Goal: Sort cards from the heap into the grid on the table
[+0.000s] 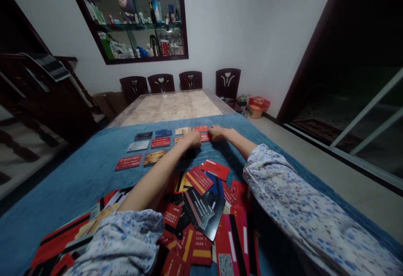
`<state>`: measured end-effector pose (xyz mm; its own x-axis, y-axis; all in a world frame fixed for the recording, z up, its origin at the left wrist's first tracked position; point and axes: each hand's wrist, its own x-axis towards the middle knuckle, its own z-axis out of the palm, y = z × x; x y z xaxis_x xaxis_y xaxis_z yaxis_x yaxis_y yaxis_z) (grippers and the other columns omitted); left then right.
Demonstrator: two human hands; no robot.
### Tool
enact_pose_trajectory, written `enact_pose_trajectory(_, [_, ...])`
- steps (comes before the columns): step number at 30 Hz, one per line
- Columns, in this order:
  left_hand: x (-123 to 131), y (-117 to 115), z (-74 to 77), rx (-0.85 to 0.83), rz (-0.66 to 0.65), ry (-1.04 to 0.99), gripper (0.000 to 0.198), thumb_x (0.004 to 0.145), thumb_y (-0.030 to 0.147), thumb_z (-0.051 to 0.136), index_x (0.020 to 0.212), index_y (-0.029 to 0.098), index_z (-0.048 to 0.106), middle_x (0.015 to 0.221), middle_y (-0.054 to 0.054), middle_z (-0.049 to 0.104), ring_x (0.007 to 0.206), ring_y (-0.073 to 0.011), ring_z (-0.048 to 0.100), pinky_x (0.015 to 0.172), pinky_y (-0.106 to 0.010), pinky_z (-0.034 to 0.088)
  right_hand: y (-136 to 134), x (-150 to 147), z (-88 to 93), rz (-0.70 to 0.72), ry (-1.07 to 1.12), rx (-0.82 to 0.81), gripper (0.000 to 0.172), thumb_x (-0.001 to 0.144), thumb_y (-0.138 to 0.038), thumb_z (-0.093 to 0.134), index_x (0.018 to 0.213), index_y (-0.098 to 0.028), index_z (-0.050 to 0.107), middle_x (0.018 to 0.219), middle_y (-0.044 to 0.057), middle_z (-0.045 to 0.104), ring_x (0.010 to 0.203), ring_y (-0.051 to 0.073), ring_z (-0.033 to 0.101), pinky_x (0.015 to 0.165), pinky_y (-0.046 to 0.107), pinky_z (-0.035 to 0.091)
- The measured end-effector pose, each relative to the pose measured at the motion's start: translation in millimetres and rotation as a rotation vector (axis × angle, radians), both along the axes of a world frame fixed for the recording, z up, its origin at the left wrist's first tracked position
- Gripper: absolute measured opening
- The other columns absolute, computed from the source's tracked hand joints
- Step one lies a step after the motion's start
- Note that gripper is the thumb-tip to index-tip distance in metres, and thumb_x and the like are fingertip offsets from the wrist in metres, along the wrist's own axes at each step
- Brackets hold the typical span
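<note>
Both hands were out at full stretch. The left hand (192, 137) lay knuckles-up on the far end of the grid, the right hand (217, 133) just beside it, the two close together but not touching. Between them sat the red cards (203, 129), fingertips of both hands on or against them. Whether either hand actually pinched a card, I could not tell; the fingers hid it.

Left of the hands, the laid-out cards ran in neat rows on the blue cloth (78, 175): a blue card (163, 132), a silver card (138, 146) and a gold card (154, 157) among them.

The worry sat nearer the body. Both forearms crossed low over the loose pile of cards (198, 208), and the left sleeve (126, 238) and right sleeve (289, 200) hung right at its edges. A dragged cuff looked likely to sweep cards off the heap or slide them into the tidy rows. Pressing on the soft cloth could also have nudged neighbouring cards askew.

Beyond lay the bare table (170, 106) and the chairs (228, 82).
</note>
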<state>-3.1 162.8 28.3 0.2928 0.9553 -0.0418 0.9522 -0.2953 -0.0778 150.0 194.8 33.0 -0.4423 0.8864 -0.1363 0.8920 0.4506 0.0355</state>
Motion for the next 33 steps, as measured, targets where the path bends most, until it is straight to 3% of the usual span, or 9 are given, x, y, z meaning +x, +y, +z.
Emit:
enact_pose_trajectory(8, [-0.2, -15.4, 7.2, 0.064, -0.004, 0.042, 0.042, 0.079, 0.021, 0.056, 0.120, 0.015, 0.064, 0.132, -0.019, 0.057, 0.129, -0.0365, 0.040, 0.107, -0.062, 0.030, -7.1, 6.2, 3.5, 0.021, 0.005, 0.012, 0.047, 0.078, -0.024, 0.065, 0.125, -0.018, 0.062, 0.122, 0.016, 0.061, 0.106, 0.027, 0.062, 0.088, 0.032, 0.050])
enact_pose_trajectory(15, [-0.8, -31.5, 16.4, 0.108, -0.059, 0.040, 0.035, 0.084, 0.018, 0.051, 0.117, 0.013, 0.063, 0.129, -0.018, 0.058, 0.128, -0.0335, 0.040, 0.107, -0.058, 0.030, -21.6, 17.1, 5.3, 0.021, 0.065, 0.097, 0.048, 0.089, -0.034, 0.055, 0.135, -0.021, 0.054, 0.128, 0.016, 0.058, 0.116, 0.029, 0.055, 0.088, 0.033, 0.047])
enact_pose_trajectory(20, [-2.6, -47.0, 19.8, 0.146, -0.093, -0.003, 0.035, 0.086, 0.017, 0.049, 0.119, 0.016, 0.061, 0.129, -0.016, 0.056, 0.128, -0.0325, 0.038, 0.105, -0.057, 0.030, -51.3, 21.7, 11.0, 0.065, 0.108, 0.175, 0.036, 0.089, -0.026, 0.053, 0.124, -0.022, 0.060, 0.127, 0.011, 0.059, 0.116, 0.027, 0.051, 0.088, 0.034, 0.044])
enact_pose_trajectory(25, [-5.6, -67.4, 23.2, 0.137, -0.122, -0.029, 0.034, 0.084, 0.019, 0.051, 0.116, 0.018, 0.063, 0.130, -0.016, 0.054, 0.127, -0.0344, 0.036, 0.102, -0.058, 0.031, -83.2, 18.5, 15.1, 0.119, 0.133, 0.229, 0.026, 0.085, -0.018, 0.052, 0.106, -0.021, 0.068, 0.113, 0.010, 0.066, 0.106, 0.026, 0.052, 0.080, 0.033, 0.040])
enact_pose_trajectory(33, [-16.4, -97.3, 20.7, 0.119, -0.151, -0.055, 0.036, 0.082, 0.018, 0.054, 0.116, 0.021, 0.065, 0.126, -0.013, 0.057, 0.126, -0.0333, 0.038, 0.099, -0.056, 0.033, -114.6, 20.1, 18.0, 0.170, 0.168, 0.253, 0.022, 0.088, -0.021, 0.051, 0.101, -0.021, 0.069, 0.108, 0.009, 0.068, 0.102, 0.024, 0.051, 0.076, 0.033, 0.034])
